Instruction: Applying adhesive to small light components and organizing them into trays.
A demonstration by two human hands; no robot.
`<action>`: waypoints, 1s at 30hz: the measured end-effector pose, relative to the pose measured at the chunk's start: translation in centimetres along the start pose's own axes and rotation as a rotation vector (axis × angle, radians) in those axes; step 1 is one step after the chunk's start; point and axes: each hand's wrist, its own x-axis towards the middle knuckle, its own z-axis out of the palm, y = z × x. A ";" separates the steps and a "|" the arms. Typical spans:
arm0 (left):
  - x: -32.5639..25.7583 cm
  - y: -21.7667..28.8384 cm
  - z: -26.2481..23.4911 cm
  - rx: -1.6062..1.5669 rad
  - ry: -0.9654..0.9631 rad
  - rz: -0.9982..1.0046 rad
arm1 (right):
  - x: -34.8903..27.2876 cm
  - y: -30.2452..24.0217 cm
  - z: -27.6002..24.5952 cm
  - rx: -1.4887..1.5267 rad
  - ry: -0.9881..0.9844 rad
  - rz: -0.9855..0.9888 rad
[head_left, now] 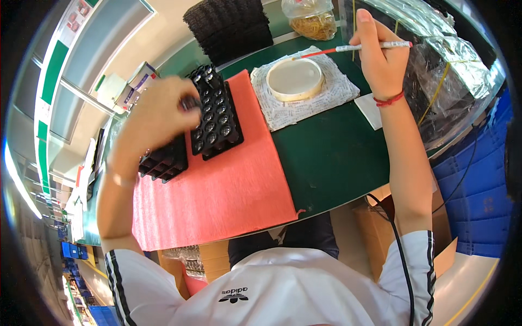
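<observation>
Bag of what look like rubber bands (312, 22), stack of black trays (229, 28), blue crates (473, 201), cardboard box (375, 228)

Dark green bench (331, 157) and its load

I see a salmon-red felt mat (228, 190), a white printed paper sheet (337, 89), a small white card (372, 110) and a stack of black mesh trays (231, 27) lying on it.
</observation>
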 end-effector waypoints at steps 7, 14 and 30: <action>-10.0 4.0 3.8 -0.379 -0.337 0.059 | 0.0 -0.5 0.5 -0.018 -0.072 -0.077; -11.7 1.8 8.0 -0.799 -0.270 -0.148 | -0.2 -0.6 0.4 -0.121 -0.025 -0.043; -13.0 -0.9 11.6 -1.405 -0.150 -0.091 | -0.6 -0.1 1.3 0.266 -0.080 0.149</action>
